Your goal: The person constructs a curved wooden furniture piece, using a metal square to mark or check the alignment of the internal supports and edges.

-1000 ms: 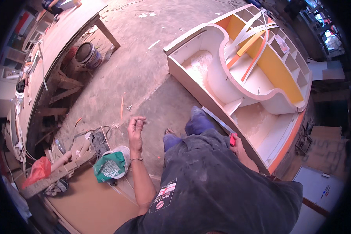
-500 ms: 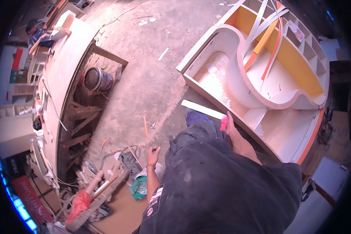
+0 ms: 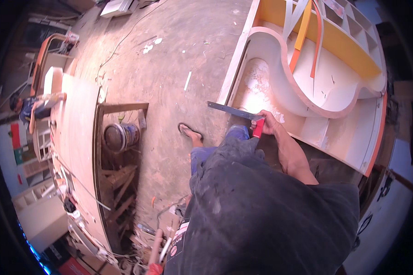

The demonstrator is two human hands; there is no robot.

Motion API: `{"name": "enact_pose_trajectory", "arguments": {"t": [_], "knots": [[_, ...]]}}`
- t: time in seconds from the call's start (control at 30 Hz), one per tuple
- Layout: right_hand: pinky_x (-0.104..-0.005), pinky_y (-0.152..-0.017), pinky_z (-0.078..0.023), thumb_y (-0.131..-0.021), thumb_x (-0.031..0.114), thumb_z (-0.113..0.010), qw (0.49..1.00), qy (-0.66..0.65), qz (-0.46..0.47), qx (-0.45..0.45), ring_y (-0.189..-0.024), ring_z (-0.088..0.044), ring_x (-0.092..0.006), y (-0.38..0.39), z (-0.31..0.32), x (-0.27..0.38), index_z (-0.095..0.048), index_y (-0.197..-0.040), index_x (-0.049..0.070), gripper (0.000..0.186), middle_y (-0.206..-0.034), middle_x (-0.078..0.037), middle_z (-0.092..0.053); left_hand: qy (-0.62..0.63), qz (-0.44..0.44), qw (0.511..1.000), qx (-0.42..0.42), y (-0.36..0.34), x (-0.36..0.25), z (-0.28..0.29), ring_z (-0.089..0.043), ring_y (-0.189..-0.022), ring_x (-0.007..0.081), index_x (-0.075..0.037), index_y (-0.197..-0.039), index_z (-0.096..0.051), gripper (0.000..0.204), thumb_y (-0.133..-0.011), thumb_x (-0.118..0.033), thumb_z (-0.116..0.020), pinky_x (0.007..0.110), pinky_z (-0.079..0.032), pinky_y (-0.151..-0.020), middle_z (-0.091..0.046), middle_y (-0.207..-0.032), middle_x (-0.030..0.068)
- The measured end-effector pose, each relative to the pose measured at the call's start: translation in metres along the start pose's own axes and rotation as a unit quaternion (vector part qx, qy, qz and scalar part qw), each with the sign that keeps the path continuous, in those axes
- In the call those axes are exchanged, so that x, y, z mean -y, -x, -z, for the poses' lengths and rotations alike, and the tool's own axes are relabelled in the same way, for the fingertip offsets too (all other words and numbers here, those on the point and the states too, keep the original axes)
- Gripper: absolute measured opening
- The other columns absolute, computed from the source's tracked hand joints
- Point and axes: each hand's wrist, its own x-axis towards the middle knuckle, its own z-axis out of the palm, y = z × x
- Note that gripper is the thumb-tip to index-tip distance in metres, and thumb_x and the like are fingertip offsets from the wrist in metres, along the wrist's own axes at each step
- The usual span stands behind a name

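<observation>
My right hand (image 3: 268, 120) is closed on the red handle of a square (image 3: 259, 127); its dark metal blade (image 3: 229, 109) reaches leftward, over the edge of a large wooden unit (image 3: 237, 73). Inside that unit are a wavy curved partition (image 3: 335, 114), yellow panels and loose strips (image 3: 300, 36). Only a sliver of skin from my left arm or hand (image 3: 186, 200) shows past my dark shirt, its fingers hidden. My sandalled foot (image 3: 192, 133) stands on the concrete floor left of the unit.
A long plywood workbench (image 3: 75, 137) runs down the left, with a bucket (image 3: 120, 136) beneath it. A co-worker (image 3: 30, 110) is at its far side. A cable crosses the floor (image 3: 165, 68). Scrap wood and rolled material (image 3: 156, 243) lie at the lower left.
My right hand has raised the square toward the unit's edge, turning its blade. My left hand has dropped out of sight behind my body. My left foot has stepped out, and the view has shifted.
</observation>
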Motion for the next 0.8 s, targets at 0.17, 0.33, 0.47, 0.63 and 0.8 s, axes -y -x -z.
{"name": "enact_pose_trajectory", "arguments": {"t": [0.17,0.33,0.47,0.63,0.8], "knots": [[-0.0405,-0.096,-0.050,-0.098,0.034,-0.061,0.998,-0.015,0.036,0.042,-0.077,-0.060,-0.0239,-0.041,-0.031,-0.035,-0.065,-0.114,-0.002,0.040,-0.075,-0.008,-0.062,-0.071,-0.044,0.996,0.035,-0.108,-0.113,0.079,-0.069,-0.074,0.0180,-0.006,-0.098,-0.072,0.033,-0.098,-0.039,-0.072,0.036,-0.052,-0.063,-0.070,-0.080,0.0032],[-0.0373,-0.092,-0.054,-0.093,0.022,-0.068,0.997,-0.001,0.057,-0.061,-0.088,-0.068,-0.0214,-0.069,-0.084,-0.112,-0.065,-0.128,0.000,0.041,-0.087,-0.007,-0.072,-0.154,-0.030,0.987,0.031,-0.202,-0.261,0.176,-0.068,-0.072,0.0172,-0.008,-0.096,-0.073,0.027,-0.100,-0.035,-0.071,0.035,-0.051,-0.061,-0.069,-0.076,0.0015],[-0.0397,-0.090,-0.057,-0.092,0.023,-0.069,0.992,-0.054,0.077,-0.089,-0.094,-0.071,-0.0215,-0.102,-0.152,-0.179,-0.068,-0.125,0.005,0.038,-0.097,-0.006,-0.076,-0.183,-0.197,0.961,0.057,-0.314,-0.389,0.279,-0.063,-0.063,0.0125,-0.007,-0.096,-0.071,0.020,-0.100,-0.026,-0.073,0.029,-0.048,-0.056,-0.067,-0.076,0.0018],[-0.0400,-0.083,-0.061,-0.094,0.035,-0.069,0.943,-0.172,0.120,-0.257,-0.087,-0.071,-0.0235,-0.123,-0.156,-0.239,-0.071,-0.121,0.010,0.037,-0.098,-0.007,-0.076,-0.152,-0.290,0.944,0.038,-0.404,-0.546,0.252,-0.056,-0.056,0.0105,-0.005,-0.094,-0.069,0.019,-0.101,-0.023,-0.074,0.028,-0.044,-0.047,-0.064,-0.074,0.0013],[-0.0298,-0.045,-0.043,-0.099,0.046,-0.062,0.863,-0.206,0.172,-0.427,-0.047,-0.051,-0.0146,-0.125,-0.149,-0.272,-0.066,-0.093,0.012,0.036,-0.069,-0.003,-0.062,-0.201,-0.238,0.946,0.087,-0.404,-0.612,0.151,-0.066,-0.069,0.0116,-0.007,-0.109,-0.071,0.021,-0.103,-0.027,-0.071,0.027,-0.047,-0.052,-0.070,-0.092,0.0035]]}}
